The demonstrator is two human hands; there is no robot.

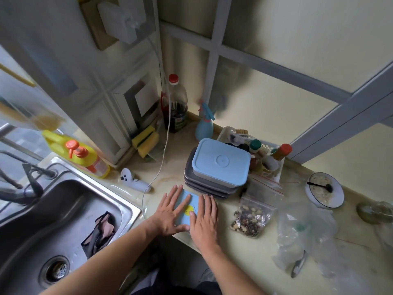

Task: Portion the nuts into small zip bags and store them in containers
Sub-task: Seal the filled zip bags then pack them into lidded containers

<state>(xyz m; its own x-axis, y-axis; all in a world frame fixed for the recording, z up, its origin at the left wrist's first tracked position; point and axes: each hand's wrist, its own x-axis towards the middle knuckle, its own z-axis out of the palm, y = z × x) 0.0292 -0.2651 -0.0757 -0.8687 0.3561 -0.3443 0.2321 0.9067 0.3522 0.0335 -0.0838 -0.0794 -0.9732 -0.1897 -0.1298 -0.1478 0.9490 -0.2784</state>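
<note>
A small light-blue lidded container [192, 201] sits near the counter's front edge. My left hand [170, 211] and my right hand [204, 218] both press flat on its lid, fingers straight. Behind it a larger blue-lidded container [221, 161] tops a stack of grey containers [191, 179]. To the right lies a zip bag of mixed nuts [251, 218], with empty zip bags [263, 188] behind it. A bowl of nuts [325, 190] with a black spoon in it stands at the far right.
A steel sink [53, 220] holding a dark cloth fills the left. A white controller [131, 180], a cable, sponges, a dark sauce bottle [175, 105] and a blue spray bottle [204, 124] line the back. A condiment basket [261, 150] and crumpled plastic bags [308, 237] crowd the right.
</note>
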